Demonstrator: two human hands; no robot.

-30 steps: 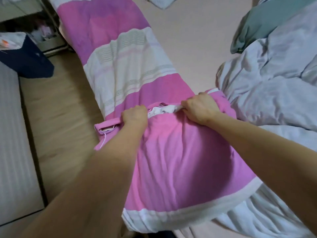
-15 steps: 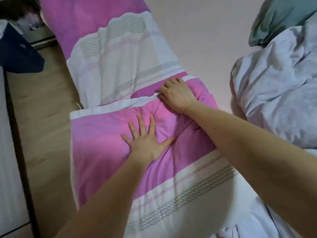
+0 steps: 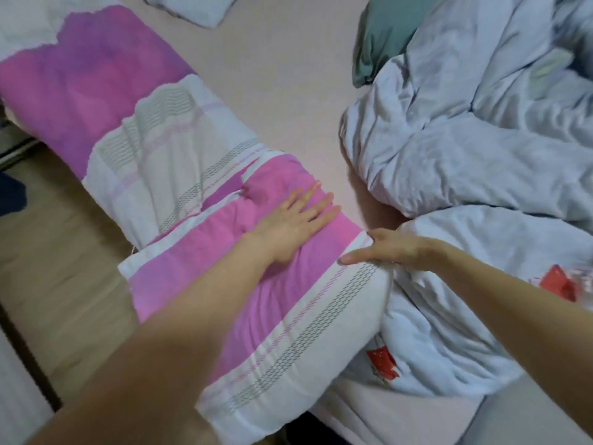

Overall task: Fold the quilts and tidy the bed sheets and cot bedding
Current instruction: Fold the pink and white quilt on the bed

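Left hand [image 3: 290,224] lies flat, fingers straight and spread, on the folded pink-and-white quilt [image 3: 199,261] along the bed's left edge. Right hand [image 3: 390,248], fingers straight and together, touches the quilt's right edge, beside the rumpled blue duvet [image 3: 465,162].

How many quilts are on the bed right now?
2: the pink-and-white striped quilt along the bed's left edge under both hands, and the crumpled pale blue quilt on the right. Others may lie out of view.
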